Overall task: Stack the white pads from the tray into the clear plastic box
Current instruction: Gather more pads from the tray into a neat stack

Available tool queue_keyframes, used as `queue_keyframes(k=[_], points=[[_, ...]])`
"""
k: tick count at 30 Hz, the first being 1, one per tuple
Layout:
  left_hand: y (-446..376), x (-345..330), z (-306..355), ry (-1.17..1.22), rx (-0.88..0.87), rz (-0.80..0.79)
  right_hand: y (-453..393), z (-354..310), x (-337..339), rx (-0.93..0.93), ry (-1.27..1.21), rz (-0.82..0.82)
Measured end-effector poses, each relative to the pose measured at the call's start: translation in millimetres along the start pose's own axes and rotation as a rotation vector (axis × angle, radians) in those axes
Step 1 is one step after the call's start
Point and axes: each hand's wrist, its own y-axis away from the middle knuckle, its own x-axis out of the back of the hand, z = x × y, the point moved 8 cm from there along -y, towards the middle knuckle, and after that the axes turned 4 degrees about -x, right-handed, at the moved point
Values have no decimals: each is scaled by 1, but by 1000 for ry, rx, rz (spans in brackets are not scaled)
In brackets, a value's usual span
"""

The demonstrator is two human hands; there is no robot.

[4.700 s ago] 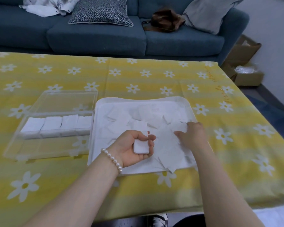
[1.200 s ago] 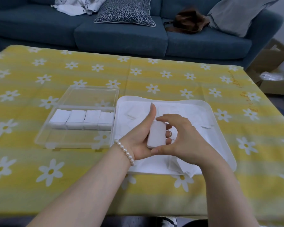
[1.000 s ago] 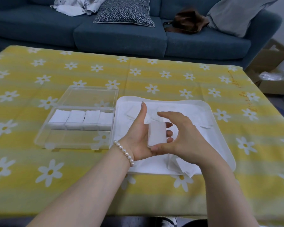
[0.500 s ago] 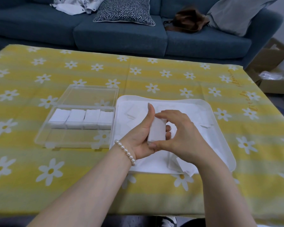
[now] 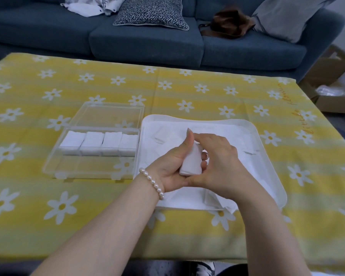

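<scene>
Both your hands have closed tighter on the pad stack (image 5: 191, 162) above the tray (image 5: 267, 148), left hand (image 5: 173, 166) cupping, right hand (image 5: 219, 166) pinching, squared and ready for the box (image 5: 100, 172).

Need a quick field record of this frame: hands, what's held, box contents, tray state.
left hand: grips the stack of pads, thumb up
right hand: pinches the same stack from the right
stack of pads: held above the tray, tilted
clear plastic box: four stacks in a row in its middle, near strip bare
tray: white, right of the box, a few loose pads left
surface: yellow daisy tablecloth
</scene>
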Motion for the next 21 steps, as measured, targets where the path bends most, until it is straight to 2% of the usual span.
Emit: queue_keyframes(k=[6, 15, 18, 21], points=[[6, -8, -5, -150, 73, -74, 0, 1, -10, -3, 70, -94], [4, -6, -9, -88, 94, -47, 1, 1, -21, -24, 186, -171], [2, -3, -8, -34, 104, -21, 2, 0, -11, -30, 32, -138], [2, 4, -6, 50, 127, 21, 4, 11, 8, -81, -273, -94]])
